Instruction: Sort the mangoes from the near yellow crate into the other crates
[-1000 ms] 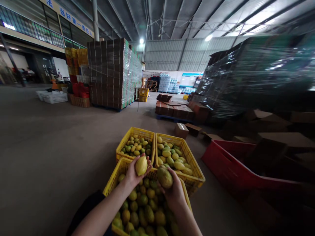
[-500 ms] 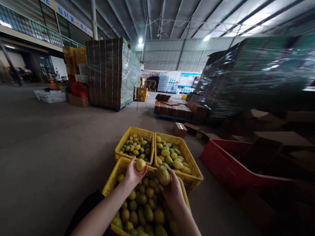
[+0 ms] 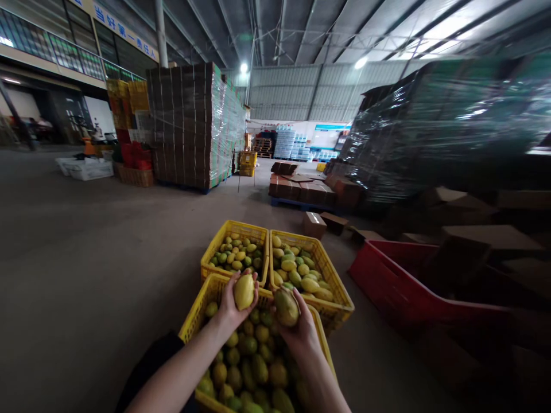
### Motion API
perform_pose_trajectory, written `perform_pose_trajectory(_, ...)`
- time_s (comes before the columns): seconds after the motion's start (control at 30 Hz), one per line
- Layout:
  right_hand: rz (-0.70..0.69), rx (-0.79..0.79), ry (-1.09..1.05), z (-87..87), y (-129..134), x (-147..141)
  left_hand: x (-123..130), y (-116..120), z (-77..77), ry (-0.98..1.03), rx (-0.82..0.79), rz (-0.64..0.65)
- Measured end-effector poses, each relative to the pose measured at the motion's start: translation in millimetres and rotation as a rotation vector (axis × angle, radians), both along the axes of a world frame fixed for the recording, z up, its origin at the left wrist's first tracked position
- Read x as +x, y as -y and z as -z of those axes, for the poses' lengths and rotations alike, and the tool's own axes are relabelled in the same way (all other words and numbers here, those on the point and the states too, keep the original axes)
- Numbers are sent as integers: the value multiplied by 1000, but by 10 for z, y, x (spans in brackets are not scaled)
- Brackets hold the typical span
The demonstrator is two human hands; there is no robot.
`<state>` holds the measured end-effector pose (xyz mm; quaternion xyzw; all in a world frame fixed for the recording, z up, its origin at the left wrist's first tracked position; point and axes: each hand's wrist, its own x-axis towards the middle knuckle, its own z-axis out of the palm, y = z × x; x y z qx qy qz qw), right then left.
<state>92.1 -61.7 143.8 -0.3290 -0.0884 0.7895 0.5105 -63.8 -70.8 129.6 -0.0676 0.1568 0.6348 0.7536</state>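
Note:
My left hand (image 3: 230,307) is closed around a yellow mango (image 3: 244,291), held lengthwise above the near yellow crate (image 3: 191,315). In my right hand (image 3: 303,331) is a larger, greener mango (image 3: 286,307), gripped from its right side over the same crate. The two fruits are a short gap apart. Many green and yellow mangoes (image 3: 259,370) fill the near crate, partly hidden by my forearms. Behind it, the far left crate (image 3: 210,245) contains smaller mangoes, while the far right crate (image 3: 338,312) has longer, yellower ones.
To the right lies a red bin (image 3: 387,281) with cardboard in and around it. Small boxes (image 3: 314,224) sit on the floor beyond the crates. Farther back are a low pallet of flat cartons (image 3: 301,192) and a tall wrapped stack (image 3: 185,126); another wrapped stack (image 3: 451,120) stands at right.
The mango in my left hand has been turned, from end-on to showing its long side. The right-hand mango has tilted slightly, and both hands stay in nearly the same place.

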Motion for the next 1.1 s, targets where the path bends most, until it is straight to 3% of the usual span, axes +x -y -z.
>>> perform_pose_trajectory(0.1, -22, 37, -76, -11, 14, 28, -10, 55, -27, 54, 39, 38)
perform_pose_trajectory(0.23, 36, 34, -119, 32, 10, 28, -30, 61, 11, 90, -26, 48)
perform_pose_trajectory(0.33, 66, 47, -125, 103, -7, 3, -40, 35, 41, 24, -56, -1)
perform_pose_trajectory(0.5, -43, 157, -182, 197, -26, -12, -56, -17, 13, -132, 25, 12)
perform_pose_trajectory(0.7, -14, 87, -169, 128, -1, -16, -71, 19, -62, -202, 108, 133)
perform_pose_trajectory(0.87, -123, 224, -159, 64, 25, -37, -85, 34, -53, -156, 108, 122)
perform_pose_trajectory(0.97, -136, 299, -69, 61, 42, -71, -90, 12, -51, -142, 66, 69)
perform_pose_trajectory(1.1, -18, 392, 151, 76, 78, -125, -100, 2, -76, -153, 95, 18)
